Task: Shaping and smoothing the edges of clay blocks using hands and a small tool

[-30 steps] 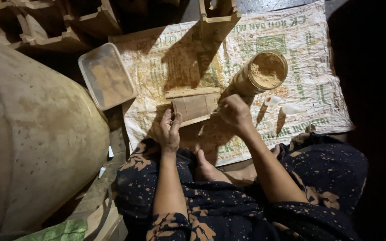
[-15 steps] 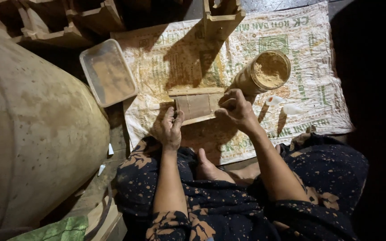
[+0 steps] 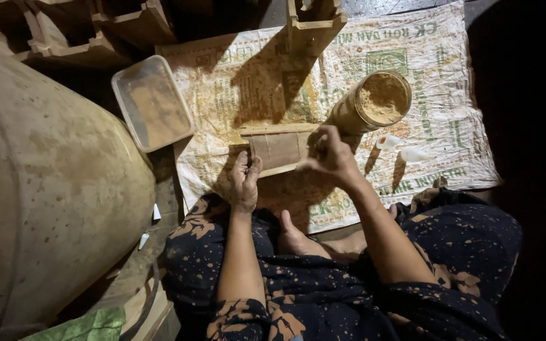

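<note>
Two hands work one small wooden mould (image 3: 280,146) on the woven sack (image 3: 450,113) spread in front of the seated person. The mould is a shallow frame, brown slab inside, long axis running 9 to 3 o'clock across the view, slightly tilted so the right end sits higher.

Left hand (image 3: 244,183): at the mould's 7 o'clock corner, fingers extended and loosely spread, tips touching the left end of the frame. It braces rather than clasps; nothing enclosed.

Right hand (image 3: 328,155): at the mould's 3 o'clock end, raised a little above the sack, fingers curled with thumb and fingertips drawn together as in a pinch. Whether anything sits in the pinch cannot be told; too small, in shadow.

Relation of note: the mould lies between the hands, each at one end of the long axis. The right hand is also the nearer one to the jar (image 3: 374,104), which lies tilted at 1 o'clock from the mould, mouth open toward the camera, tan powder inside. Jar and right hand are just beside each other; contact not resolvable.

Surroundings: lidded clear tub (image 3: 151,102) at 10 o'clock from the mould, off the sack's left edge. Upright wooden piece (image 3: 311,25) at 12 o'clock casts a shadow down onto the mould. Two small white bits (image 3: 406,148) at 3 o'clock. Large pale drum (image 3: 45,189) fills the far left.
</note>
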